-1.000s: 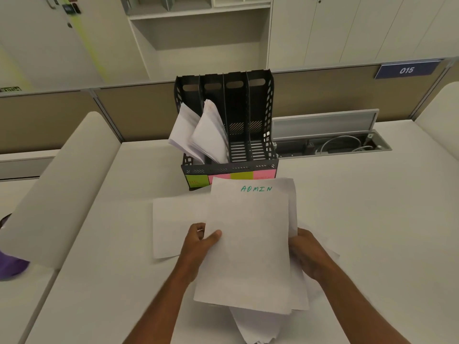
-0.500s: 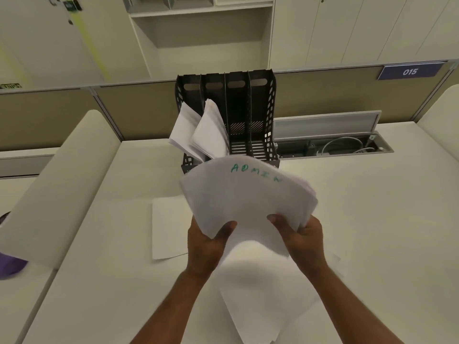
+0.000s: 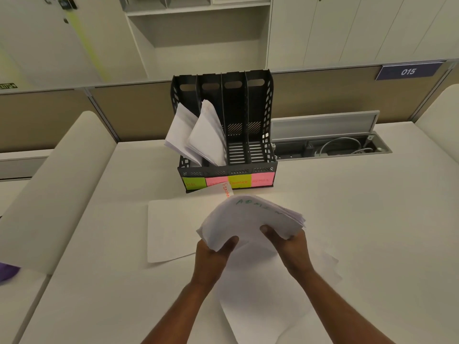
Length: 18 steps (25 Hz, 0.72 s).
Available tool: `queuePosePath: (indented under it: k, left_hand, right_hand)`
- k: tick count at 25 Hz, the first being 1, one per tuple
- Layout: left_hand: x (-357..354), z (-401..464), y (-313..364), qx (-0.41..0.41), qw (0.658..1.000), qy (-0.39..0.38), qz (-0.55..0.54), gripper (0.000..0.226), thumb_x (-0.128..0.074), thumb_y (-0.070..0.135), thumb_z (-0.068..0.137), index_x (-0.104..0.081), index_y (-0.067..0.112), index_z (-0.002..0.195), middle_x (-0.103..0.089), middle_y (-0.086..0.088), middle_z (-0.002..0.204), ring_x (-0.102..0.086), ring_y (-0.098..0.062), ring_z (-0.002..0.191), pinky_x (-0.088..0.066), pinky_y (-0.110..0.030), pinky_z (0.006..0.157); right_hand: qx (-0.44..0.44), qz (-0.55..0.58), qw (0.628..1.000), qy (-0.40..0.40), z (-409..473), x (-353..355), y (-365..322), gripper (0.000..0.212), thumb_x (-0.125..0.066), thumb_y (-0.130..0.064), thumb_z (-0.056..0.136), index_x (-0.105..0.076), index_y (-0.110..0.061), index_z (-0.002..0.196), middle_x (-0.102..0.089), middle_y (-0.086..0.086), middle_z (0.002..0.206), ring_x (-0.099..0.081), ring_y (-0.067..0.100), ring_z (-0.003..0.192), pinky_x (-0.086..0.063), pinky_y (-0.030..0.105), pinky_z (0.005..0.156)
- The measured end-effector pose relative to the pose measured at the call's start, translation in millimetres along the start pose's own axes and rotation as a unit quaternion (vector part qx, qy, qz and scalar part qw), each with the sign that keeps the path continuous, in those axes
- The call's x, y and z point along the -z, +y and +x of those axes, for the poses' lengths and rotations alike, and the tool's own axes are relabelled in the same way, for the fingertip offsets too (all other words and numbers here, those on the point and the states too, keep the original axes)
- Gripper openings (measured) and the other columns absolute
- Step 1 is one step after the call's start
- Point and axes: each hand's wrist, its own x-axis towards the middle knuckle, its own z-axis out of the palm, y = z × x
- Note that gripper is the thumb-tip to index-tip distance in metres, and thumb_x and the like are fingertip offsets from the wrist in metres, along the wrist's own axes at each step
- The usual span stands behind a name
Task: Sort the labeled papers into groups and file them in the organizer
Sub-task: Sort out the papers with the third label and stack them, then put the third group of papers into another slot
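Both hands grip one stack of papers: the left hand (image 3: 215, 253) pinches its near-left corner, thumb on top, and the right hand (image 3: 288, 240) clamps the near-right edge the same way. That ADMIN stack (image 3: 250, 219) (green lettering on the top sheet) is lifted off the bench (image 3: 360, 219), bowed upward, just short of the organizer (image 3: 224, 135). Judging by the labels, this is the filing step for the ADMIN group. The pink ADMIN tag (image 3: 262, 180) marks the rightmost slot, which looks bare, as does the slot beside it; the two left slots hold leaning sheets. Next, the stack probably wants squaring, standing on edge and lifting over the organizer's low front lip. Room is open to the right. A FINANCE sheet (image 3: 224, 191) and other loose papers (image 3: 171, 229) lie underneath.
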Motion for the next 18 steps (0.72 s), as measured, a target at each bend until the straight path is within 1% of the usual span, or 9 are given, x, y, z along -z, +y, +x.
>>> queuePosePath:
  k: [3, 6, 9, 10, 12, 14, 15, 17, 18]
  left_hand:
    - [-3, 1, 4, -0.024, 1.0, 0.005, -0.004, 0.052, -0.084, 0.035, 0.068, -0.064, 0.05, 0.113, -0.074, 0.011, 0.104, -0.071, -0.012, 0.101, -0.061, -0.025, 0.073]
    - [5, 4, 2, -0.022, 1.0, 0.004, 0.002, 0.046, -0.087, 0.032, 0.07, -0.068, 0.05, 0.109, -0.076, 0.011, 0.103, -0.072, -0.011, 0.1, -0.06, -0.023, 0.073]
    - [12, 6, -3, -0.013, 1.0, -0.011, 0.01, 0.037, -0.082, 0.03, 0.076, -0.071, 0.047, 0.107, -0.078, 0.008, 0.104, -0.073, -0.015, 0.101, -0.06, -0.023, 0.074]
    - [10, 7, -3, -0.008, 1.0, -0.014, 0.009, 0.04, -0.082, 0.027, 0.076, -0.07, 0.049, 0.107, -0.077, 0.009, 0.103, -0.072, -0.015, 0.101, -0.06, -0.023, 0.073]
    - [3, 7, -4, -0.009, 1.0, -0.006, 0.005, 0.053, -0.081, 0.02, 0.074, -0.065, 0.054, 0.111, -0.075, 0.014, 0.105, -0.07, -0.011, 0.104, -0.061, -0.024, 0.072]
    - [0, 11, -7, -0.015, 1.0, 0.007, 0.005, 0.06, -0.081, 0.016, 0.076, -0.061, 0.058, 0.114, -0.072, 0.016, 0.107, -0.068, -0.009, 0.107, -0.06, -0.024, 0.073]
    - [1, 14, -7, -0.017, 1.0, 0.01, 0.009, 0.059, -0.08, 0.014, 0.079, -0.061, 0.058, 0.114, -0.072, 0.016, 0.107, -0.068, -0.009, 0.106, -0.06, -0.023, 0.073]
    - [3, 27, -2, -0.011, 1.0, 0.01, 0.027, 0.06, -0.079, 0.009, 0.082, -0.062, 0.059, 0.11, -0.073, 0.018, 0.104, -0.069, -0.008, 0.102, -0.059, -0.02, 0.071]
    - [5, 38, 4, -0.009, 0.999, 0.013, 0.041, 0.059, -0.08, 0.009, 0.081, -0.063, 0.06, 0.107, -0.074, 0.02, 0.1, -0.07, -0.005, 0.097, -0.058, -0.018, 0.07]
  right_hand:
    - [-0.015, 0.009, 1.0, 0.012, 6, 2, -5, 0.048, -0.082, -0.041, 0.068, -0.068, -0.034, 0.114, -0.076, -0.01, 0.102, -0.071, 0.012, 0.094, -0.06, 0.023, 0.067]
    - [-0.04, 0.001, 0.999, 0.014, 10, 6, -7, 0.047, -0.08, -0.048, 0.065, -0.071, -0.031, 0.108, -0.078, -0.008, 0.096, -0.073, 0.014, 0.086, -0.058, 0.021, 0.063]
    - [-0.051, -0.016, 0.999, 0.007, 13, 8, -3, 0.048, -0.081, -0.045, 0.065, -0.072, -0.028, 0.109, -0.078, -0.009, 0.097, -0.073, 0.013, 0.085, -0.057, 0.019, 0.063]
    - [-0.047, -0.021, 0.999, 0.002, 13, 7, -2, 0.048, -0.081, -0.045, 0.066, -0.071, -0.029, 0.11, -0.078, -0.009, 0.098, -0.073, 0.012, 0.085, -0.057, 0.019, 0.063]
    - [-0.041, -0.023, 0.999, -0.003, 12, 4, -1, 0.046, -0.081, -0.046, 0.067, -0.071, -0.034, 0.11, -0.078, -0.009, 0.099, -0.073, 0.011, 0.087, -0.057, 0.02, 0.063]
    - [-0.036, -0.033, 0.999, -0.003, 10, 2, -3, 0.039, -0.081, -0.042, 0.072, -0.07, -0.039, 0.109, -0.077, -0.012, 0.1, -0.073, 0.009, 0.088, -0.058, 0.02, 0.063]
    - [-0.025, -0.058, 0.998, -0.003, 10, 3, -6, 0.033, -0.08, -0.039, 0.076, -0.07, -0.043, 0.107, -0.076, -0.014, 0.098, -0.072, 0.007, 0.087, -0.057, 0.019, 0.062]
    - [0.008, -0.163, 0.986, -0.02, 14, 12, -18, 0.022, -0.076, -0.035, 0.084, -0.071, -0.05, 0.099, -0.076, -0.016, 0.09, -0.072, 0.005, 0.08, -0.056, 0.018, 0.06]
    - [0.027, -0.234, 0.971, -0.039, 17, 18, -24, 0.015, -0.073, -0.035, 0.087, -0.073, -0.045, 0.098, -0.076, -0.013, 0.084, -0.071, 0.006, 0.075, -0.056, 0.021, 0.059]
